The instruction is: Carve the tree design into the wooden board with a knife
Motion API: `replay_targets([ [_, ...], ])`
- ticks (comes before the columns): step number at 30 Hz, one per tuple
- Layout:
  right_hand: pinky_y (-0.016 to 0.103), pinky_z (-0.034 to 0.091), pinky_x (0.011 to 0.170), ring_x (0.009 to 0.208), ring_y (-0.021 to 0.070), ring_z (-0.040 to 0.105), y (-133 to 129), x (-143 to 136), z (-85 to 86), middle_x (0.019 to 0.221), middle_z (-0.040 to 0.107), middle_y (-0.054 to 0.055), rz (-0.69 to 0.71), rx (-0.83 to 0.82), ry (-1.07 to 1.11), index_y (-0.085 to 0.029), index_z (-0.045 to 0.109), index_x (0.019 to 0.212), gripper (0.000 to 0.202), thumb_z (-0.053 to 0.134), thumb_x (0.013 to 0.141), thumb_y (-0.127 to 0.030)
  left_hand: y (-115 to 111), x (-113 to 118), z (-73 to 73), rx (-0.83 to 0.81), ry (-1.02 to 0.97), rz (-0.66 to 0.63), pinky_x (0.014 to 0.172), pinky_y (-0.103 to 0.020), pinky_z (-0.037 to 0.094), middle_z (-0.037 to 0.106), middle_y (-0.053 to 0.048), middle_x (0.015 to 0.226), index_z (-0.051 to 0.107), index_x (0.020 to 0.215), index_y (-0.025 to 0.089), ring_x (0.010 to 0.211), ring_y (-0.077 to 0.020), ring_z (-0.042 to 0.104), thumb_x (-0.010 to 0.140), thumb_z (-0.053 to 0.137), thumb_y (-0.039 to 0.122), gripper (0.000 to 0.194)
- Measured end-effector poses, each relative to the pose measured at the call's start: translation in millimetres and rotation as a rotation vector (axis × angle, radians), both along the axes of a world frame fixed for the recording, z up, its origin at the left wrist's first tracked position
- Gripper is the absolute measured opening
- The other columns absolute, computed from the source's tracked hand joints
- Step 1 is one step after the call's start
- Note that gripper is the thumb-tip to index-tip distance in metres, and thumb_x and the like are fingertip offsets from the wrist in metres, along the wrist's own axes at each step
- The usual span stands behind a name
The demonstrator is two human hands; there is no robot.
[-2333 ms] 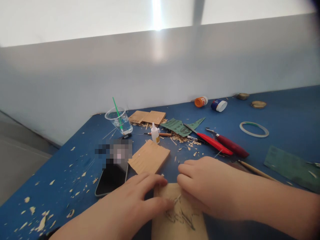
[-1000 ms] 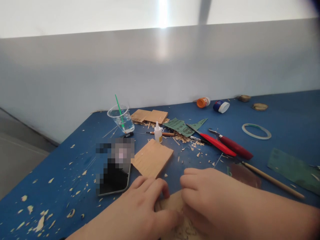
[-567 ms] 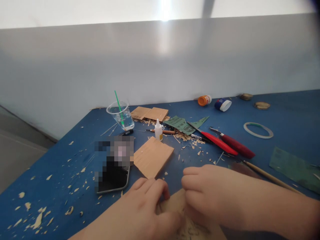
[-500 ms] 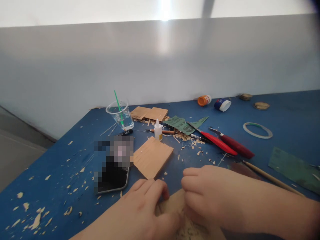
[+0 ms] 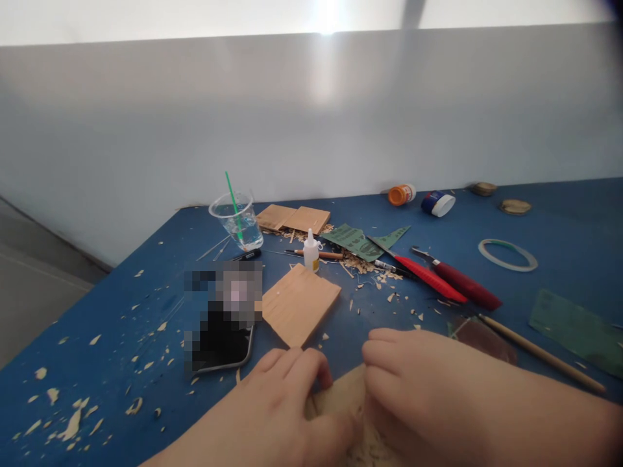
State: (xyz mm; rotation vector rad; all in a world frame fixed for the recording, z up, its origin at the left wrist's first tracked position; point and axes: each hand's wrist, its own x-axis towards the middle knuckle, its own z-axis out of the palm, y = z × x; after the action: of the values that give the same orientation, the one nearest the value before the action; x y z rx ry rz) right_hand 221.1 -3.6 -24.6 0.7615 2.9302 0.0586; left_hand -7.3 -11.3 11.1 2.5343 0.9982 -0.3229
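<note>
At the bottom of the view lies a pale, flat piece that looks like a wooden board [image 5: 344, 393], with darker marks near its lower part. My left hand [image 5: 287, 402] grips its left edge, fingers curled at the far side and thumb across the top. Over the right part of the board, my right hand [image 5: 413, 383] is closed with its fingers bent down; anything inside them is hidden. Just beyond my left hand rests a square wooden block [image 5: 300, 303], and a small white glue bottle [image 5: 311, 253] stands behind it.
Left of the block are a phone [image 5: 224, 344] and a plastic cup [image 5: 243, 224] of water with a green straw. A red-handled knife [image 5: 431, 279], a dark red carving tool [image 5: 467, 285], green sandpaper [image 5: 353, 241] and a tape ring [image 5: 507, 255] lie right. Shavings litter the blue table [image 5: 160, 272].
My right hand has shifted slightly right and down over the board. My left hand keeps its grip almost unmoved. The whole view has moved a little.
</note>
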Motion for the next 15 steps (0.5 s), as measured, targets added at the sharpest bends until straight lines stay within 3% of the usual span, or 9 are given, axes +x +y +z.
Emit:
replay_targets([
  [5, 0.036, 0.029, 0.054, 0.061, 0.0225, 0.050, 1, 4, 13.0, 0.066, 0.058, 0.002, -0.100, -0.035, -0.001, -0.025, 0.073, 0.092, 0.019, 0.084, 0.084, -0.038, 4, -1, 0.1, -0.011, 0.020, -0.005, 0.076, -0.033, 0.051, 0.062, -0.007, 0.112, 0.076, 0.114, 0.037, 0.093, -0.0271, 0.062, 0.085, 0.076, 0.009, 0.041],
  [11, 0.037, 0.033, 0.060, 0.070, 0.0239, 0.052, 11, 10, 10.7, 0.069, 0.058, 0.001, 0.128, 0.029, -0.020, -0.022, 0.072, 0.089, 0.028, 0.088, 0.068, -0.015, 4, -12, -16.9, 0.053, -0.116, -0.050, 0.077, -0.030, 0.049, 0.061, -0.004, 0.114, 0.075, 0.113, 0.036, 0.092, -0.0243, 0.059, 0.082, 0.079, 0.009, 0.041],
  [15, 0.039, 0.038, 0.071, 0.072, 0.0223, 0.050, 19, 14, 14.5, 0.073, 0.059, 0.001, 0.161, -0.044, 0.133, -0.021, 0.070, 0.090, 0.010, 0.078, 0.091, -0.027, 3, -19, -30.4, 0.125, -0.171, -0.079, 0.075, -0.028, 0.047, 0.060, -0.003, 0.113, 0.072, 0.114, 0.037, 0.092, -0.0226, 0.056, 0.081, 0.079, 0.006, 0.046],
])
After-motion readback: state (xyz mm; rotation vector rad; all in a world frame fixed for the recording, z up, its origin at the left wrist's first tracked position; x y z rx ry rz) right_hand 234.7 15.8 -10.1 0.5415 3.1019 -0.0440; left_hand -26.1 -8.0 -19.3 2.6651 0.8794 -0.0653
